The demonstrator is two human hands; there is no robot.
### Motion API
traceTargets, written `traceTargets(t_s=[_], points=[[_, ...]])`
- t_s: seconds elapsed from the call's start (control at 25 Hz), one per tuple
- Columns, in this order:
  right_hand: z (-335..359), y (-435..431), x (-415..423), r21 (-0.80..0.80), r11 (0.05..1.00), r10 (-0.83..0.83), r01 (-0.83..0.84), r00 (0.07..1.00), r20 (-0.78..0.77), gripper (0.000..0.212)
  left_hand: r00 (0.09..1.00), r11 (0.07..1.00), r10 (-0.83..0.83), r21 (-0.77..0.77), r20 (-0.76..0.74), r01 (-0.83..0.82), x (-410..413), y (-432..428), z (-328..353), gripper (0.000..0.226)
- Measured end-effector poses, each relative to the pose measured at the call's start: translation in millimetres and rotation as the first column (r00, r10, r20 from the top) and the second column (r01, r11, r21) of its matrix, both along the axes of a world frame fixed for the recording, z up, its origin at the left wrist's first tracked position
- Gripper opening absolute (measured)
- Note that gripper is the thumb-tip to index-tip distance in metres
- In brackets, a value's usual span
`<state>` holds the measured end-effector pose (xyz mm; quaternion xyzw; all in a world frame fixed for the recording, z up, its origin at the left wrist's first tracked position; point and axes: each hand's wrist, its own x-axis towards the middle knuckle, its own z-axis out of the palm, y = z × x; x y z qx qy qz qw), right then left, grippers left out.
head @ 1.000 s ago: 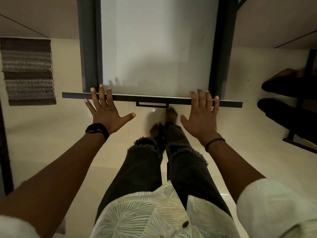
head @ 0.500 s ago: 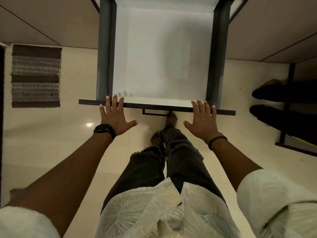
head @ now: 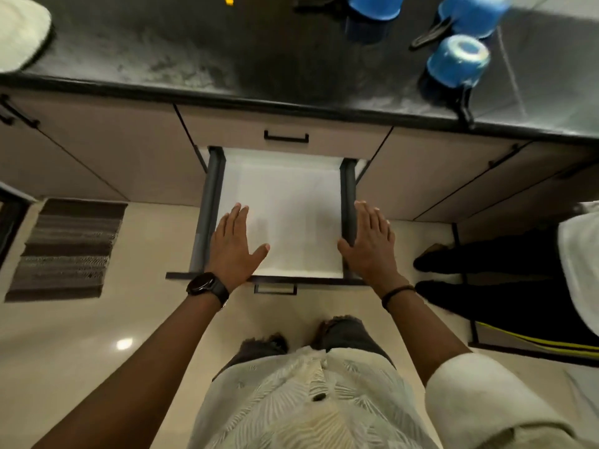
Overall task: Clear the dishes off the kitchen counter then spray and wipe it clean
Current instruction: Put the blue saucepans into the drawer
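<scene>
Both palms have lifted off the drawer front (head: 324,280): your left hand (head: 235,251) and right hand (head: 369,247) hover, fingers straight, holding nothing. Under your fingertips the drawer (head: 291,202) gapes (likely for dishes); well beyond them, blue pots (head: 457,61) sit on the counter (head: 194,53).

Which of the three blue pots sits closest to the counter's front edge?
The smallest pot, its black handle reaching the edge; the larger pot and the left pot sit farther back.
</scene>
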<state>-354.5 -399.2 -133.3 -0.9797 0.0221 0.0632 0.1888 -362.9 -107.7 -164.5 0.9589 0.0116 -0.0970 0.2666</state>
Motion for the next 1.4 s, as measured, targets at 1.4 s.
traceTargets(t_s=[1.4], points=[[8.6,-332.0,397.3,0.161,0.934,-0.344,0.319,0.924,0.164,0.038,0.976,0.99,-0.07,-0.106,0.205,0.093,545.2,-434.3,81.9,0.055]])
